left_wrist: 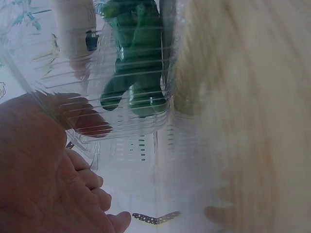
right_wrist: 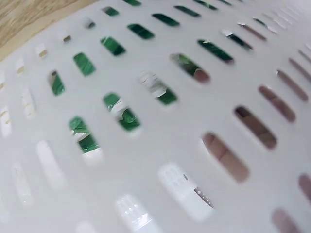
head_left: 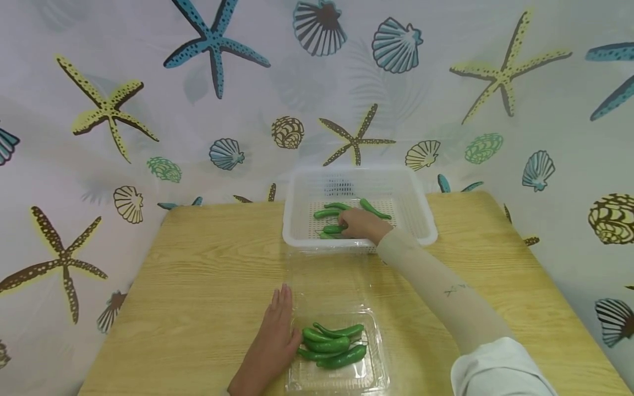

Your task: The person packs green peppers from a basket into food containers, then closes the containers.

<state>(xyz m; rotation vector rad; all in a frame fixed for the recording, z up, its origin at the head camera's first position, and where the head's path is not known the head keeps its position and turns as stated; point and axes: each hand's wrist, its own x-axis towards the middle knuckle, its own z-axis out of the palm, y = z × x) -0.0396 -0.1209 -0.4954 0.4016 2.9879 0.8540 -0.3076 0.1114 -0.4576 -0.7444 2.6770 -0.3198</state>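
My right hand [head_left: 364,224] is down inside a white plastic basket [head_left: 317,242], fingers curled on a green chili pepper [head_left: 333,229]. Through the slots of the basket wall [right_wrist: 121,160], the right wrist view shows green peppers and parts of the hand. My left hand [head_left: 272,336] lies along the left side of a clear plastic clamshell box [head_left: 380,352], fingers extended, thumb at its edge. Several green peppers [head_left: 333,345] lie in the box. From the left wrist, the thumb [left_wrist: 92,116] shows against the clear ribbed wall, peppers [left_wrist: 138,63] behind it.
The clamshell's clear lid [head_left: 329,278] lies folded back between box and basket. More peppers [head_left: 375,209] are spread over the basket's floor. A wood-grain table [head_left: 208,258] carries everything, and a sheet printed with starfish and shells [head_left: 297,82] hangs behind it.
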